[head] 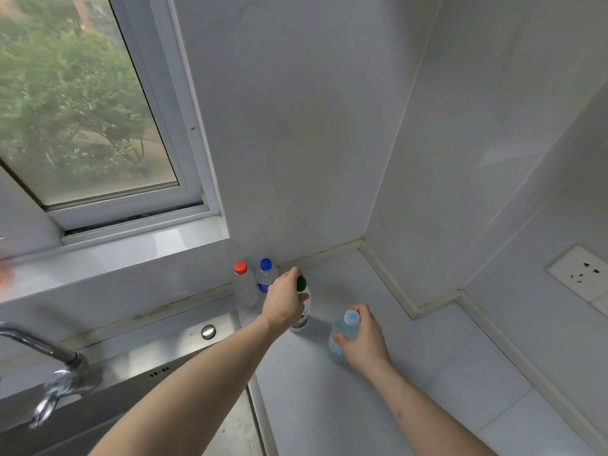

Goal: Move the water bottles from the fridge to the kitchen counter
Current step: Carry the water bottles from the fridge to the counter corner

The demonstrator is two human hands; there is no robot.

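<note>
White tiled walls (pixel 296 126) meet in a corner. Window (pixel 82 110) at left, daylight, trees outside. Wall socket (pixel 580 271) on right; steel sink (pixel 171 363) with faucet (pixel 46 366) below window.

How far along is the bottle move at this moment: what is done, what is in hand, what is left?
Done: the red-capped bottle and blue-capped bottle stand on the counter by the wall. In hand: the left hand grips the green-capped bottle, the right hand the pale-blue-capped bottle, both at the counter. Left: letting go; the fridge is out of view.
</note>
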